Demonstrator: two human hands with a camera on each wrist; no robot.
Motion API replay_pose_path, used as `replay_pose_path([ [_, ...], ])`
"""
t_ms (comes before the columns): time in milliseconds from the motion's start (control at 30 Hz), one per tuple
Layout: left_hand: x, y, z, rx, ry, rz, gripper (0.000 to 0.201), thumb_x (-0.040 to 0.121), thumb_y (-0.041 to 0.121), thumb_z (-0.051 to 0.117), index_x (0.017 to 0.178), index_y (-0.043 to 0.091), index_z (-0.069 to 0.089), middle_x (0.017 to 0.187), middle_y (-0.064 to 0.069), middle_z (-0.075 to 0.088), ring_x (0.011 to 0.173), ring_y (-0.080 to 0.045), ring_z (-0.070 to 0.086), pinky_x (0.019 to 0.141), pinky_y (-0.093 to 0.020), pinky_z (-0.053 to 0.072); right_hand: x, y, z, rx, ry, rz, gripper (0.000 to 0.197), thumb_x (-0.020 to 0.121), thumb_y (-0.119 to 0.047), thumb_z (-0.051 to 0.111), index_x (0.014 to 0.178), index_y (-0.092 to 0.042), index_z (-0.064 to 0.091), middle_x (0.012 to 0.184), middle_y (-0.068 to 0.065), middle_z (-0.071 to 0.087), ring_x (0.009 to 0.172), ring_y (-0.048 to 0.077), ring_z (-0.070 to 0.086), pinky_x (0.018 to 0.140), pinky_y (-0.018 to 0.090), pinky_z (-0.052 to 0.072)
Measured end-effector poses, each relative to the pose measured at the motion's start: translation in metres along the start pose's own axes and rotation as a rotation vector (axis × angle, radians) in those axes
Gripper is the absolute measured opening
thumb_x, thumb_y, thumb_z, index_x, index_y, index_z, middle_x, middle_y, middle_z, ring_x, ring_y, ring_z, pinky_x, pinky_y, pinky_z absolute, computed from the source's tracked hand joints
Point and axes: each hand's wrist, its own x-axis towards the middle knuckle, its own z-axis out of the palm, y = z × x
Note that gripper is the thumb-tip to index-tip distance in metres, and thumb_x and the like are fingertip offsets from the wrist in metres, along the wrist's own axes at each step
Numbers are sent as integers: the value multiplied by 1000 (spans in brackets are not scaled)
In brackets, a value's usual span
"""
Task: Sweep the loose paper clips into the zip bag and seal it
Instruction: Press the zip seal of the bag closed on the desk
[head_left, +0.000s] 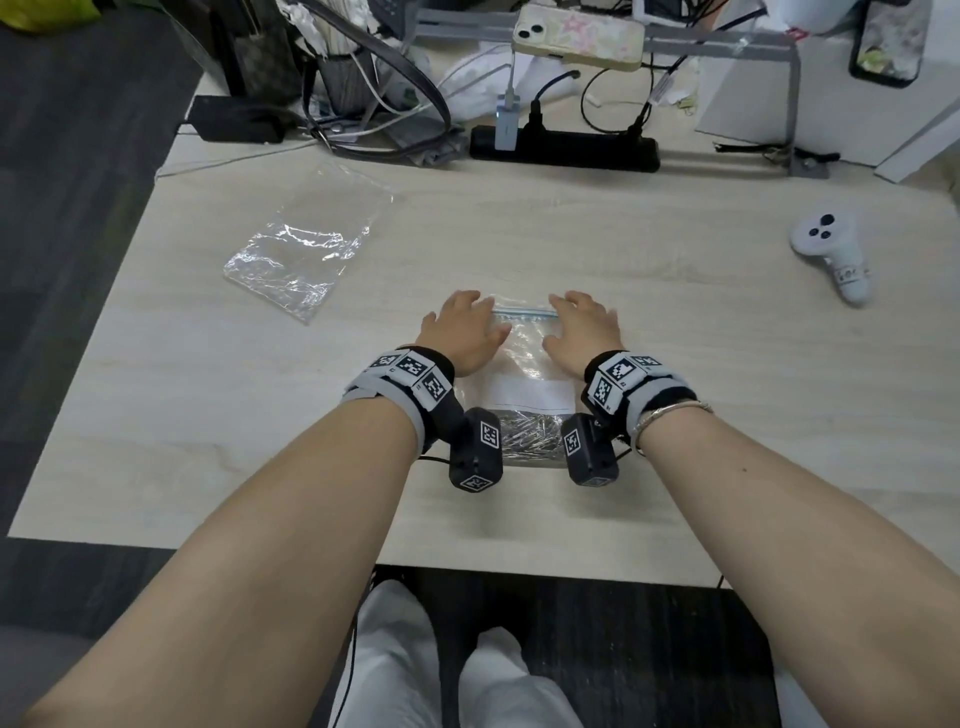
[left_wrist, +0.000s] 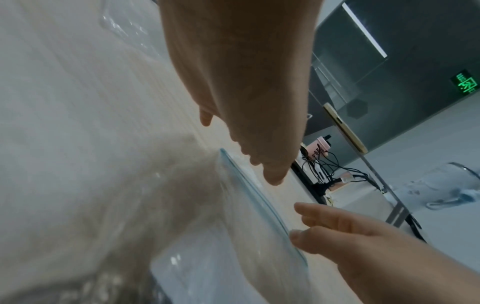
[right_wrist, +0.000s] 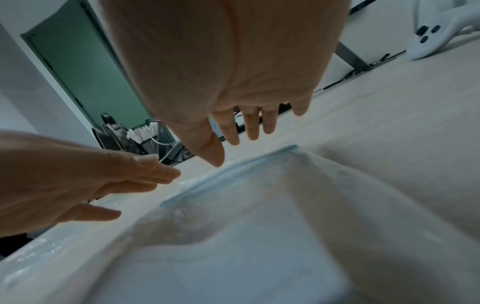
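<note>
A clear zip bag (head_left: 524, 358) lies flat on the table in front of me, its blue zip strip (head_left: 523, 311) at the far end. A heap of silver paper clips (head_left: 530, 439) fills its near end, below a white label. My left hand (head_left: 465, 332) hovers over the bag's left edge with straight, spread fingers. My right hand (head_left: 582, 332) does the same over the right edge. In the wrist views the left hand (left_wrist: 249, 115) and right hand (right_wrist: 233, 86) stand just above the zip strip (left_wrist: 259, 197) (right_wrist: 228, 174), holding nothing.
A second, empty clear bag (head_left: 301, 249) lies at the left. A white controller (head_left: 831, 249) rests at the right. Along the back edge are a black power strip (head_left: 566, 148) with cables, a phone (head_left: 576, 36) on a stand and a handbag (head_left: 270, 57).
</note>
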Motion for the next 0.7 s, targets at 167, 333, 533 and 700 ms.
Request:
replay_pose_path([
  [167, -10, -47, -35, -33, 52, -13, 54, 99, 42, 33, 146, 15, 28, 152, -10, 28, 139, -29, 28, 111, -49, 27, 4, -49, -11, 96, 82, -10, 54, 90, -19, 48, 142, -19, 35, 154, 7, 21, 142, 27, 19, 118, 45, 5],
  [333, -22, -112, -68, -16, 70, -70, 55, 99, 40, 35, 146, 14, 27, 152, -9, 28, 139, -30, 28, 111, -48, 26, 1, -105, 5, 150, 67, -44, 48, 89, -17, 49, 137, -17, 43, 152, 9, 24, 140, 28, 22, 117, 41, 12],
  [533, -28, -194, -79, 60, 34, -233, 59, 98, 42, 34, 149, 16, 18, 160, -8, 4, 147, -26, 0, 117, -52, 11, -1, -151, 30, 204, 12, -51, 44, 90, -14, 48, 135, -14, 46, 153, 11, 22, 142, 28, 17, 117, 36, 14],
  [700, -27, -226, -71, 177, -37, -277, 57, 97, 46, 27, 145, 16, 27, 158, -7, 14, 147, -27, 1, 115, -57, 0, 1, -172, 49, 181, -46, -48, 45, 90, -14, 48, 135, -15, 46, 153, 10, 22, 142, 27, 16, 117, 35, 14],
])
